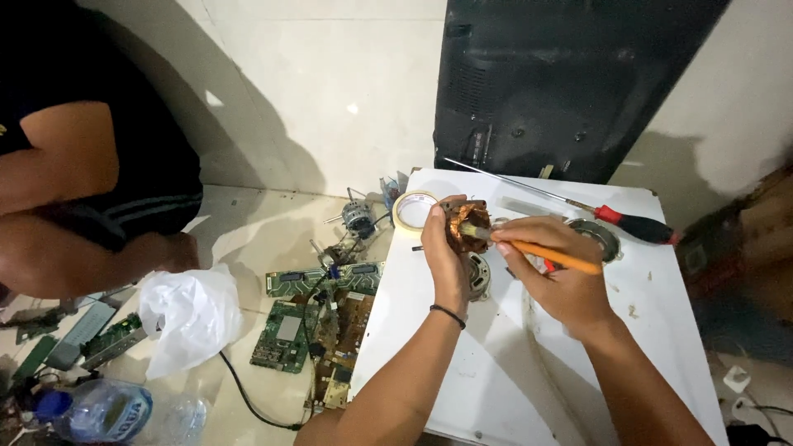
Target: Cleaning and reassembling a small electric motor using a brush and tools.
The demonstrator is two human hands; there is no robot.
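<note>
Dim indoor light from above and front, white worktop (578,347) brightest, soft glare on the tiled wall (330,91), broad dark shadows behind the seated person (91,173), murky corners, wide-angle bending at edges, mild softness.

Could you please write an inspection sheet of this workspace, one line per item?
Surface: white square table top, dusty, small crumbs.
Job's things: copper-wound motor stator held above the table; orange-handled brush touching it.
Clutter: roll of pale tape, red-handled long screwdriver, round metal motor parts, green circuit boards on the floor, white plastic bag, clear water bottle.
Grips: left hand closed on the stator; right hand closed on the brush.
Cables: black cable on the floor.
Surroundings: tiled floor, black television back, another person sitting left.
</note>
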